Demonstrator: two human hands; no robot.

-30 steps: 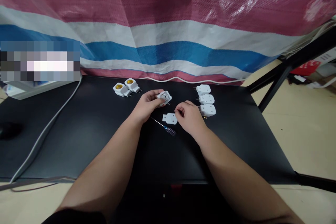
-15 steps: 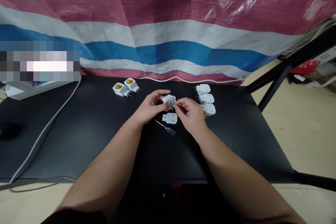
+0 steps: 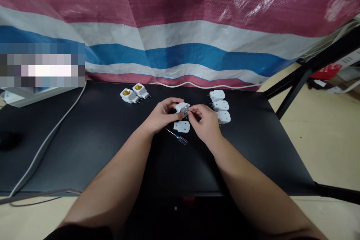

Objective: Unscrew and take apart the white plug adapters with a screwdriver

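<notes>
A white plug-in lamp socket (image 3: 182,107) is held above the black table in my left hand (image 3: 163,114), thumb in front and fingers behind. Its opened inside faces me. At its right edge, the thumb and forefinger of my right hand (image 3: 204,118) are pinched together; what lies between them is too small to make out. Just below, a flat white cover (image 3: 182,126) with holes lies on the table. A screwdriver (image 3: 180,138) with a clear and blue handle rests nearer to me, its tip pointing up and left.
Two white lamp sockets (image 3: 128,95) with yellow-gold openings lie at the back left. On the right, several white plug pieces (image 3: 221,105) form a column beside my right hand. A white cable (image 3: 188,83) runs along the table's back edge, before a striped sheet (image 3: 180,56).
The lamp socket has tilted slightly in my left hand, and its inside shows at a different angle. My right fingertips remain at its edge with a small shift.
</notes>
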